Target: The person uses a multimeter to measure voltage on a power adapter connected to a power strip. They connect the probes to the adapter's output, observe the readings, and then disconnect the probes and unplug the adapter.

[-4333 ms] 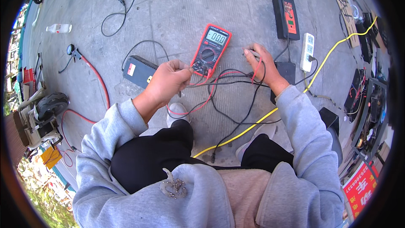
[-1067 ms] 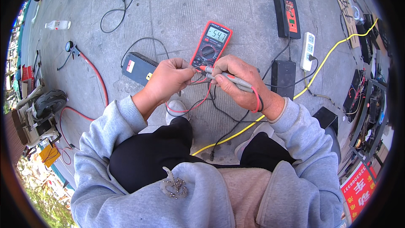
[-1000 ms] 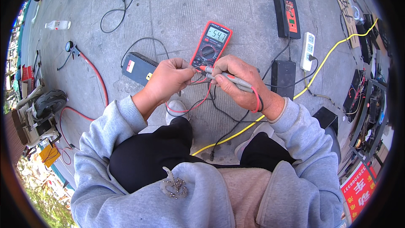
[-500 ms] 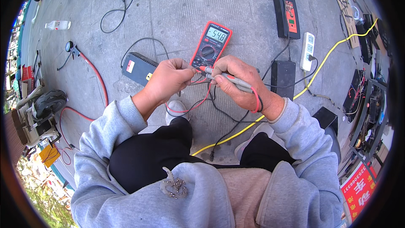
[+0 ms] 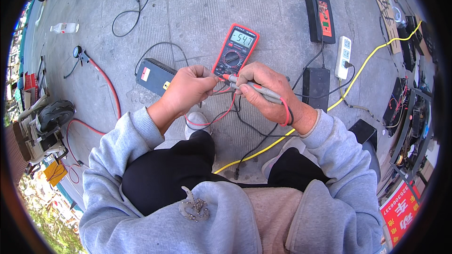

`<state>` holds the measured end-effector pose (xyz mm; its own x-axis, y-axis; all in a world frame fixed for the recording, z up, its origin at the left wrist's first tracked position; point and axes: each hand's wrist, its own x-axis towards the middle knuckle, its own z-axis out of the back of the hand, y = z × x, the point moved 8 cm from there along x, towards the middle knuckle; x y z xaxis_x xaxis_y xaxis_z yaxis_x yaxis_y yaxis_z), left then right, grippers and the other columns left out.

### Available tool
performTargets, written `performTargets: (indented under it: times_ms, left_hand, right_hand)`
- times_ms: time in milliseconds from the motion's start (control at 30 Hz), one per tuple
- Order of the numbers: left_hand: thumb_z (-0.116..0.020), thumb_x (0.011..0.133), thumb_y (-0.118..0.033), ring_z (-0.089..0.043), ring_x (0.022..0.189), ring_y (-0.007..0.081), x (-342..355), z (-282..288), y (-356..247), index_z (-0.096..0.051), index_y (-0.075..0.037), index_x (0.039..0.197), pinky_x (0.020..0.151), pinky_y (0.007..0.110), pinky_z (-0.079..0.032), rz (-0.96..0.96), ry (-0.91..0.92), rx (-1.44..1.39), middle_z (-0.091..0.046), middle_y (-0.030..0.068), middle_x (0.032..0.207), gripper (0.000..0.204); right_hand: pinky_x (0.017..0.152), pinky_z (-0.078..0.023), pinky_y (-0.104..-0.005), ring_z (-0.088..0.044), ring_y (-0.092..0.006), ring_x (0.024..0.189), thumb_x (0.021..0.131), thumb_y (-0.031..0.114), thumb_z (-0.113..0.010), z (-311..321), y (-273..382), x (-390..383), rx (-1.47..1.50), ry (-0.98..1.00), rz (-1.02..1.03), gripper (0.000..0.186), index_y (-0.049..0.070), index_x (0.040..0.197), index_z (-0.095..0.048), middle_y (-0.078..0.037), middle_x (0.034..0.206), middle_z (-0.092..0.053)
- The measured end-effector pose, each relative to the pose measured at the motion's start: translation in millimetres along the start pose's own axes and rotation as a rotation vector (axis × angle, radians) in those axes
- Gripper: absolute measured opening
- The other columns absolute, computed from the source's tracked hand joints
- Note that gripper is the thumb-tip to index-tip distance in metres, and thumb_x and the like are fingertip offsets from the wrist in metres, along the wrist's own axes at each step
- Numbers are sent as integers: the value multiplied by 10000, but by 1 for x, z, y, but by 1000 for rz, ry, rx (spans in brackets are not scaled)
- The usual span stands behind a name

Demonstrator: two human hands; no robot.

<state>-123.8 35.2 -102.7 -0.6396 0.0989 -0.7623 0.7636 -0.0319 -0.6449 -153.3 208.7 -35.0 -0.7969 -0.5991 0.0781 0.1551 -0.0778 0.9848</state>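
1. Nearest you, your knees are drawn up and your shoes sit on the concrete floor [image 5: 273,14] right under your hands, so there is little room to drop your wrists.
2. Your right hand [image 5: 266,91] is clenched around two probes [image 5: 256,90], one red-tipped, held together like chopsticks with their tips pointing left. Your left hand [image 5: 188,87] is pinched shut on a small connector or wire end; your fingers hide what it is exactly.
3. The tips meet your left fingers, so this looks like the measuring step. The next move, as I judge it, calls for steady tips while you read.
4. The red multimeter [image 5: 235,51] lies just beyond your hands, display lit and facing you, red and black leads looping beneath your wrists.
5. A black adapter box [image 5: 153,75] sits just left of it, another black box [image 5: 315,87] to the right; both hem in sideways movement.
6. Farther out lie a white power strip [image 5: 343,57], a yellow cable [image 5: 367,63] and a black charger [image 5: 320,11]. Open floor lies beyond the meter.
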Motion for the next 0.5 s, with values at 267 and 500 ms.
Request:
performTargets:
  times_ms: [267, 500]
  left_hand:
    - [-675, 915, -91, -445, 467, 63, 0, -1, 0, -616, 9, 860, 416, 219, -292, 5, 2, -10, -550, 26, 612, 129]
    - [-674, 911, -87, -449, 466, 63, 0, -1, 0, -622, 10, 860, 417, 219, -302, 6, -2, -10, -554, 28, 613, 122]
  right_hand:
    - [758, -496, -357, -619, -263, 850, 929, 98, -630, 0, -1, 0, 5, 5, 1, 111, 14, 989, -588, -111, 918, -603]
    - [753, -498, -354, -620, -256, 845, 926, 84, -632, 0, 1, 0, -13, 6, 12, 109, 12, 994, -588, -109, 914, -601]
